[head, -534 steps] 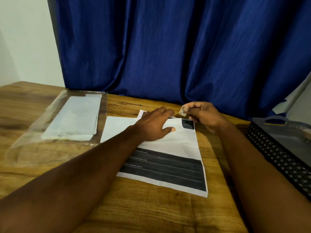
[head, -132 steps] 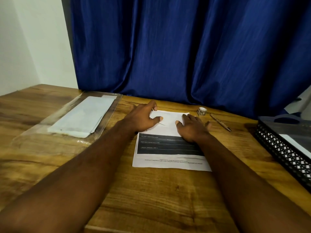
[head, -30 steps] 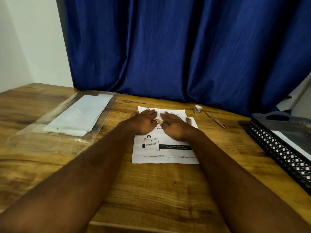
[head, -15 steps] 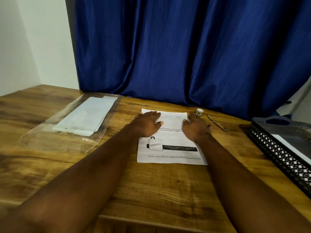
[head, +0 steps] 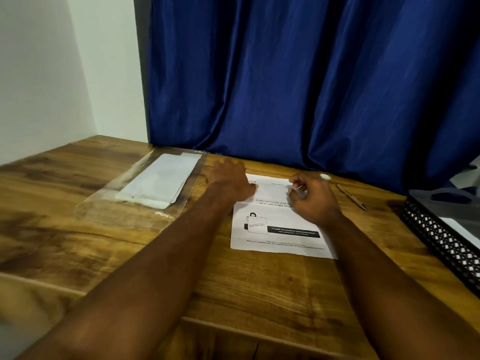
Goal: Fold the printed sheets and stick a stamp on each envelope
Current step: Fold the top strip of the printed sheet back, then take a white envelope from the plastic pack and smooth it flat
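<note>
Right hand (head: 313,197) hides sheet's (head: 275,229) corner, perhaps pinching.

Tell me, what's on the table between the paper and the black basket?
A pen lies there on the bare wooden table, seen from the head camera.

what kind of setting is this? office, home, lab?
Probably a home or small-office desk set up for mailing: a wooden table against a blue curtain, a clear sleeve of envelopes, a black mesh paper tray and a pen.
</note>
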Demonstrator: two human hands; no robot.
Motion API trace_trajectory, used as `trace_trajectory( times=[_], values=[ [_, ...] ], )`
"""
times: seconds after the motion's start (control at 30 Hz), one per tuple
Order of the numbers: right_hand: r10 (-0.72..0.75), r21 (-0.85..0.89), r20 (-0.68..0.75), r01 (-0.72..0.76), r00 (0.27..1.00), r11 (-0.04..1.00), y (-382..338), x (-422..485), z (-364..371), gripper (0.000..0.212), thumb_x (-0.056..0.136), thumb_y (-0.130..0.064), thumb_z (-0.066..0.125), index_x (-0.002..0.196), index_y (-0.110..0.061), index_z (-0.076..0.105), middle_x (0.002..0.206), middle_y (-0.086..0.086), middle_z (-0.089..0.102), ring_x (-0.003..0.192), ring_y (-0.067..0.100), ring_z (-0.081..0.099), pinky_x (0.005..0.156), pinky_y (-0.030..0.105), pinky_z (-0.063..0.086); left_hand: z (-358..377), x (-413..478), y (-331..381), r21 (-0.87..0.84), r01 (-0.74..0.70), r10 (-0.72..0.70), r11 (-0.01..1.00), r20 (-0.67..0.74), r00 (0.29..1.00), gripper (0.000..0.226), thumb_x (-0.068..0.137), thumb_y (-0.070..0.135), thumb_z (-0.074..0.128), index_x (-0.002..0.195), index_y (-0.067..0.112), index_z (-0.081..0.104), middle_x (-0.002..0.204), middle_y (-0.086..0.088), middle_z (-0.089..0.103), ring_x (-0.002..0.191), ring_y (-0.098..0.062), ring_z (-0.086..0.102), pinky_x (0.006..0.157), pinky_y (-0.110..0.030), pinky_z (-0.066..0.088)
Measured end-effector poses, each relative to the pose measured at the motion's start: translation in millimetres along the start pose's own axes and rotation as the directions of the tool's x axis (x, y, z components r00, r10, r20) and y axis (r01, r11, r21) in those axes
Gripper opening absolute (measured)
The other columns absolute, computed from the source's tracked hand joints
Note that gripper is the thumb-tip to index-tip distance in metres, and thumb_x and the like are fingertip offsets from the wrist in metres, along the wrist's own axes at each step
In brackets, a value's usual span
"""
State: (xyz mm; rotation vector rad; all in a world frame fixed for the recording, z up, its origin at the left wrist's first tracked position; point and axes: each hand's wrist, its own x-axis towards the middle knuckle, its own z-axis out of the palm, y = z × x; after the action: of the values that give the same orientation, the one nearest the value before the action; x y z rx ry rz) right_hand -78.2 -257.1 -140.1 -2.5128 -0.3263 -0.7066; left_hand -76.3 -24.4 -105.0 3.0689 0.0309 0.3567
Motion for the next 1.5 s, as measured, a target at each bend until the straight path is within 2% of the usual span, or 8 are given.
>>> trace_trajectory(
  times=[0.3,0.47,0.6,0.73,0.83,1.2,1.33,1.5],
  values=[
    [-0.234,-0.093,0.171,0.252,0.957,0.963,-58,1,2,0.035,0.09,-0.031,0.073,0.125,-0.03,0.07,0.118,-0.013,0.071,0.099,0.009,0.064,0.081,0.03,0.055,-20,-28,-47,-0.018,0.077,-0.074,0.997,0.131,0.989,0.085,0.085,0.076,0.055,0.152,0.025,0.042,0.165,-0.007,0.033,0.15,-0.034,0.031,0.117,-0.07,0.017],
    [-0.292,-0.068,0.216,0.312,0.932,0.948,-91,0,7,0.03,0.092,-0.035,0.071,0.121,-0.031,0.072,0.114,-0.016,0.07,0.095,0.007,0.063,0.078,0.028,0.052,-74,-37,-99,-0.011,-0.005,0.009,1.0,0.375,0.927,0.073,0.083,0.059,0.077,0.143,0.025,0.054,0.15,0.0,0.052,0.133,-0.025,0.05,0.109,-0.046,0.043],
    [-0.364,-0.035,0.254,0.384,0.896,0.923,-115,-2,14,0.027,0.092,-0.031,0.072,0.119,-0.027,0.074,0.111,-0.012,0.072,0.095,0.011,0.064,0.076,0.028,0.051,-99,-47,-139,0.201,0.007,-0.118,0.98,0.546,0.83,0.109,0.062,0.054,0.094,0.155,0.038,0.039,0.165,0.003,0.033,0.149,-0.029,0.036,0.115,-0.046,0.038],
    [-0.398,-0.006,0.283,0.417,0.872,0.909,-135,0,16,0.026,0.09,-0.03,0.073,0.115,-0.025,0.074,0.105,-0.011,0.072,0.092,0.013,0.065,0.072,0.029,0.051,-90,-55,-163,0.179,0.042,-0.148,0.983,0.637,0.756,0.106,0.07,0.031,0.094,0.157,0.038,0.035,0.162,-0.002,0.039,0.141,-0.03,0.045,0.109,-0.042,0.046],
    [-0.41,0.026,0.289,0.421,0.865,0.907,-150,-2,17,0.028,0.086,-0.031,0.07,0.113,-0.026,0.073,0.103,-0.012,0.071,0.092,0.014,0.066,0.075,0.033,0.056,-79,-61,-178,0.122,0.055,-0.113,0.991,0.541,0.834,0.084,0.076,0.024,0.087,0.149,0.039,0.048,0.151,0.003,0.05,0.129,-0.023,0.053,0.096,-0.038,0.051],
    [-0.515,0.216,0.116,0.485,0.849,0.847,-221,-39,38,0.028,0.094,-0.045,0.062,0.119,-0.037,0.072,0.123,-0.013,0.067,0.114,0.011,0.058,0.097,0.045,0.051,-67,-66,-202,-0.076,-0.025,0.033,0.997,0.11,0.993,0.026,0.099,0.024,0.063,0.121,0.016,0.076,0.126,-0.003,0.071,0.114,-0.021,0.061,0.101,-0.04,0.052],
    [-0.329,-0.046,0.224,0.347,0.917,0.937,-252,-41,46,0.033,0.097,-0.06,0.06,0.118,-0.041,0.077,0.152,-0.004,0.051,0.144,0.019,0.036,0.111,0.052,0.03,-65,-67,-205,-0.149,-0.071,0.071,0.986,-0.001,0.997,0.025,0.099,0.02,0.065,0.121,0.018,0.075,0.123,-0.001,0.072,0.104,-0.015,0.061,0.092,-0.033,0.052],
    [-0.165,-0.353,0.209,0.232,0.964,0.906,-264,-33,56,0.044,0.091,-0.056,0.071,0.13,-0.035,0.072,0.155,0.0,0.047,0.14,0.025,0.037,0.107,0.054,0.026,-67,-70,-205,-0.189,-0.184,0.154,0.965,-0.163,0.975,0.024,0.102,0.025,0.062,0.12,0.019,0.077,0.121,0.001,0.074,0.102,-0.017,0.065,0.091,-0.038,0.056]
  ],
)
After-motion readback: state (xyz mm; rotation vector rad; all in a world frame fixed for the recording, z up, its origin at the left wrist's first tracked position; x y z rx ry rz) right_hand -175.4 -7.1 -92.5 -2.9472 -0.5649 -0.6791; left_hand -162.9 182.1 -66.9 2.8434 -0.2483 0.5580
